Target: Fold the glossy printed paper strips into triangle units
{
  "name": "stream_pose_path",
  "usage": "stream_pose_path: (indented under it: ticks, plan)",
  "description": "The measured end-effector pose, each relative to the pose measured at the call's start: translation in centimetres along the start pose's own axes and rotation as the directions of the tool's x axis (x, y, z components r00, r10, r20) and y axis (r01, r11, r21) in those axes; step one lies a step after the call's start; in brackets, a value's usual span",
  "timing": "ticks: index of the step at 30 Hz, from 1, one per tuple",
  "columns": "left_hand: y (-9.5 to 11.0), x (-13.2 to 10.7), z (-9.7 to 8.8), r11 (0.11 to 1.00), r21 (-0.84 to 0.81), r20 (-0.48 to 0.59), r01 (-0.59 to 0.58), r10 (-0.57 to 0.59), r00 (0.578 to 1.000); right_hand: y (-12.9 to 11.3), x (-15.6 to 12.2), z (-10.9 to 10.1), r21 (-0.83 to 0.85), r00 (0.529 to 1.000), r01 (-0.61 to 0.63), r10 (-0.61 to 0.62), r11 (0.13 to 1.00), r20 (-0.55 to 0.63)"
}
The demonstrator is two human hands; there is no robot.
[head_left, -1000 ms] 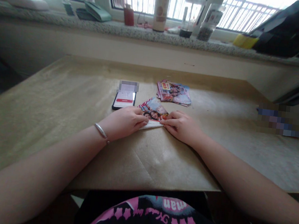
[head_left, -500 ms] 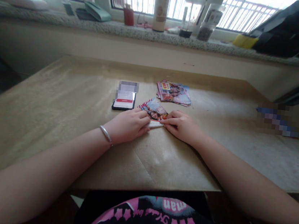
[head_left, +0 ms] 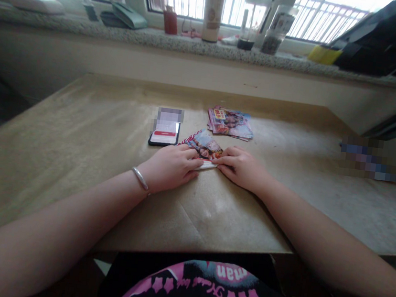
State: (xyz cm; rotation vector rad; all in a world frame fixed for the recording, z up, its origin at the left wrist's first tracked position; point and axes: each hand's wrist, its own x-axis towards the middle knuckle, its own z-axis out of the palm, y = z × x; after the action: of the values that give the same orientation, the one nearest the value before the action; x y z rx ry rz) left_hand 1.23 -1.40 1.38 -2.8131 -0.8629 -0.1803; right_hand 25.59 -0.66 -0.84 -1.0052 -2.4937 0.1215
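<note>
A colourful printed paper sheet [head_left: 207, 145] lies on the table between my hands, its near edge turned up in a narrow white fold. My left hand [head_left: 176, 165], with a silver bangle at the wrist, grips the left part of that fold between thumb and fingers. The right end of the fold is pinched by my right hand [head_left: 241, 167]. Parts of the sheet are hidden under the left fingers. Just beyond it lies a loose stack of similar printed sheets [head_left: 232, 123]. A phone [head_left: 164, 135] with a lit screen rests beyond my left hand.
The table [head_left: 114, 124] has a pale brownish cover. A blurred-out bluish item [head_left: 370, 160] lies at its right side. Along the stone windowsill [head_left: 135, 36] stand a red bottle [head_left: 170, 20], a tall cylinder [head_left: 213, 10], clear containers, a yellow object [head_left: 324, 54] and a black bag [head_left: 377, 40].
My left hand has shifted slightly along the fold, its thumb lying a little farther right. My right hand keeps its place; the stack and phone are unmoved.
</note>
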Motion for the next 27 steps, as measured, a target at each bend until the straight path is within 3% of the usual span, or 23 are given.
stream_pose_path:
  ticks: [6, 11, 15, 27]
  plan:
    - [0.0, 0.1, -0.3, 0.999, -0.023, 0.022, -0.025, 0.026, 0.999, -0.3, -0.1, -0.2, -0.049, 1.000, -0.006, 0.007, 0.999, 0.013]
    - [0.1, 0.2, -0.6, 0.999, 0.020, 0.059, -0.026, 0.025, 0.998, -0.3, 0.0, -0.3, -0.068, 0.996, 0.083, -0.086, 0.994, -0.038]
    - [0.1, 0.2, -0.7, 0.999, 0.040, 0.063, -0.031, 0.029, 0.998, -0.3, 0.0, -0.2, -0.069, 0.987, 0.159, -0.160, 0.985, -0.010]
    - [0.9, 0.1, -1.2, 0.997, 0.076, 0.136, 0.004, -0.014, 0.991, -0.5, 0.1, -0.4, -0.194, 0.976, 0.218, -0.212, 0.956, 0.053]
